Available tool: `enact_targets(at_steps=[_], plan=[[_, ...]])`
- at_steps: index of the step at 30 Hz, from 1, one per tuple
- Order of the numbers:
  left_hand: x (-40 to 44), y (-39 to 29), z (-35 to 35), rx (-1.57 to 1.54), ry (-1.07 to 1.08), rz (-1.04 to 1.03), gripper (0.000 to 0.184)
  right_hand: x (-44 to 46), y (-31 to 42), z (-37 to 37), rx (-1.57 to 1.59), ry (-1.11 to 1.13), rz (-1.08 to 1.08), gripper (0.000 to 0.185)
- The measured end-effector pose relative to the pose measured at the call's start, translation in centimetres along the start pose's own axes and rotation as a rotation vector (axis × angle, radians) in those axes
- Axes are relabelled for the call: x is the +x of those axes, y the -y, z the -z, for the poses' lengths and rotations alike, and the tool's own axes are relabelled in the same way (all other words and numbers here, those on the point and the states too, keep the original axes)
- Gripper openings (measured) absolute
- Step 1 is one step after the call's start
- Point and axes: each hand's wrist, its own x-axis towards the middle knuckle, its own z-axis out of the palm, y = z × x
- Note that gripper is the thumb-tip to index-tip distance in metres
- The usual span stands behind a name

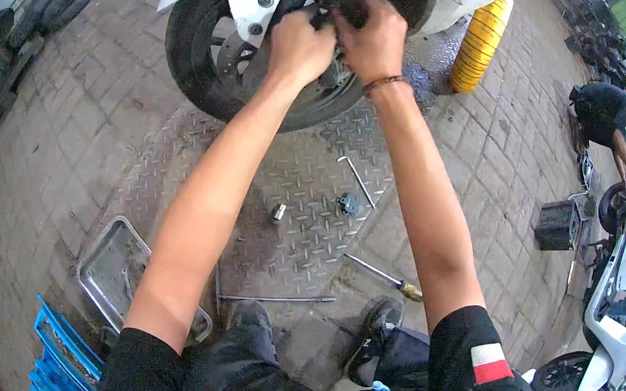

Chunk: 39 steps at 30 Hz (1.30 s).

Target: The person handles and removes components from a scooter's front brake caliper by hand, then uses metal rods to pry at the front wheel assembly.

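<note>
Both grips meet at the wheel assembly. The left hand (pixel 302 46) and right hand (pixel 374 40) curl at a dark part (pixel 352 10) beside the wheel (pixel 182 44); whether either is clenched cannot be told. The 2 hands sit close, presumably so 1 steadies while 1 works. Forearms reach forward and converge, backs of hands upward. Outward: socket (pixel 278 211) and bent rod (pixel 358 182) lie on the metal plate (pixel 307 178), likely for easy reach.
</note>
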Motion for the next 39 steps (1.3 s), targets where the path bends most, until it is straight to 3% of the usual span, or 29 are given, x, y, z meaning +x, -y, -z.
enact_targets(at_steps=[2, 6, 15, 22, 25, 27, 31, 33, 36, 39], plan=[[0.3, 0.0, -0.7, -0.334, -0.011, 0.182, 0.033, 0.1, -0.1, 0.7, 0.069, 0.022, -0.101, 0.028], [0.6, 2.9, -3.9, -0.287, -0.197, 0.177, 0.033, 0.7, -0.5, 1.6, 0.071, 0.075, -0.077, 0.028], [0.3, 4.0, -4.7, -0.568, -0.285, -0.088, 0.024, 0.6, -0.9, 1.3, 0.036, 0.164, 0.140, 0.024], [-0.2, 3.6, -4.0, -0.631, -0.228, 0.046, 0.022, 0.8, -1.8, 0.3, -0.030, 0.160, 0.348, 0.019], [0.0, 4.0, -4.0, -0.505, -0.328, -0.108, 0.022, 1.3, -2.1, -0.3, -0.071, 0.176, 0.426, 0.016], [-0.5, 2.8, -2.8, -0.602, -0.128, 0.167, 0.023, 1.5, -2.0, -0.2, -0.088, 0.206, 0.415, 0.016], [-0.5, 2.1, -2.0, -0.575, -0.140, 0.225, 0.022, 0.7, -2.1, -0.4, -0.154, 0.143, 0.420, 0.020], [-0.7, 1.7, -1.9, -0.972, -0.040, 0.433, 0.020, 0.3, -2.2, 0.0, -0.159, 0.123, 0.381, 0.020], [-0.8, 0.9, -2.0, -1.065, -0.050, 0.430, 0.018, -0.5, -2.4, -0.3, -0.150, 0.087, 0.245, 0.023], [-0.7, 0.6, -1.9, -1.115, -0.029, 0.436, 0.017, -1.1, -1.7, -1.1, 0.017, -0.093, 0.046, 0.042]])
